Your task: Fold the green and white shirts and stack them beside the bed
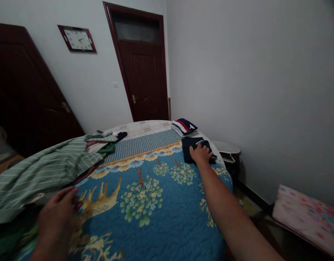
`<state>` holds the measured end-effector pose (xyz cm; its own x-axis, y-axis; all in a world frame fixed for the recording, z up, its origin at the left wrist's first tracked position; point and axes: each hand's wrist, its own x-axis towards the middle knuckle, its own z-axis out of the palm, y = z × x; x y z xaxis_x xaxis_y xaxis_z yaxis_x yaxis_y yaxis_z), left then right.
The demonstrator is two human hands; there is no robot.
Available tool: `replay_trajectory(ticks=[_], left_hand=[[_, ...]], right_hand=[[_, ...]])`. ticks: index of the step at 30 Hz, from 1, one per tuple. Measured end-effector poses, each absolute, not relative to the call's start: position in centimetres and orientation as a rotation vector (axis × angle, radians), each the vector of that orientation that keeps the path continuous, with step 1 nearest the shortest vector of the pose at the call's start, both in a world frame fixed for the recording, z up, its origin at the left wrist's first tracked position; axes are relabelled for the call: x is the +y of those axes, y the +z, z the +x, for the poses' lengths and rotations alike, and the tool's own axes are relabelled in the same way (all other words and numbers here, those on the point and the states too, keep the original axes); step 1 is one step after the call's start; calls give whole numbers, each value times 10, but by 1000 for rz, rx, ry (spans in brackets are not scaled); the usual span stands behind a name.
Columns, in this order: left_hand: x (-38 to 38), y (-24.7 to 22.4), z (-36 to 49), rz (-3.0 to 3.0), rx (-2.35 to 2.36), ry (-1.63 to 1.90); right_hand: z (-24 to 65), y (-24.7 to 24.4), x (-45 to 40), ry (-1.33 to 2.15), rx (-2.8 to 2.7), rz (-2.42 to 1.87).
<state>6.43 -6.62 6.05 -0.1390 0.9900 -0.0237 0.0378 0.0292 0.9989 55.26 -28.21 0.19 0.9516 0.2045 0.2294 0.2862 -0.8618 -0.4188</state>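
My right hand (201, 154) rests on a folded dark navy garment (187, 150) near the right edge of the table, palm down with its fingers spread. Just beyond it sits a stack of folded clothes (184, 127), topped by a navy one with red and white bands. At the lower left, my left hand (58, 214) is over the blue quilted cover, beside a loose heap of clothes. Motion blurs its bent fingers, so their grip is unclear. On that heap lies a green cloth with white stripes (55, 163), crumpled, with darker green and pinkish fabric showing beneath.
A blue quilted cover (172, 210) with trees and a deer spreads over the rounded table. Right of it stand a round stool (226, 146) and a pink floral box-like object (305, 217). Behind are a dark red door (145, 76) and a wall clock (78, 39).
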Motion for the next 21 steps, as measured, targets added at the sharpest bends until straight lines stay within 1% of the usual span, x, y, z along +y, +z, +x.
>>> replay_trajectory(ticks=[3,6,10,14,18,21], left_hand=[[-84,45,108,1098,1193,1129],[-104,27,133,1228,1155,1017],[-121,10,147,1525,1184,922],[-128,9,148,1777,1186,868],[-127,6,148,1849,1150,844],[-124,0,149,1777,1111,814]], right_hand=[[557,5,-285,-240,-315,-2678],[560,11,-287,-188,-346,-2689],[564,17,-290,-70,-371,-2657],[564,23,-290,18,-390,-2591],[550,32,-281,-64,-500,-2484],[524,39,-265,-153,-766,-2349]])
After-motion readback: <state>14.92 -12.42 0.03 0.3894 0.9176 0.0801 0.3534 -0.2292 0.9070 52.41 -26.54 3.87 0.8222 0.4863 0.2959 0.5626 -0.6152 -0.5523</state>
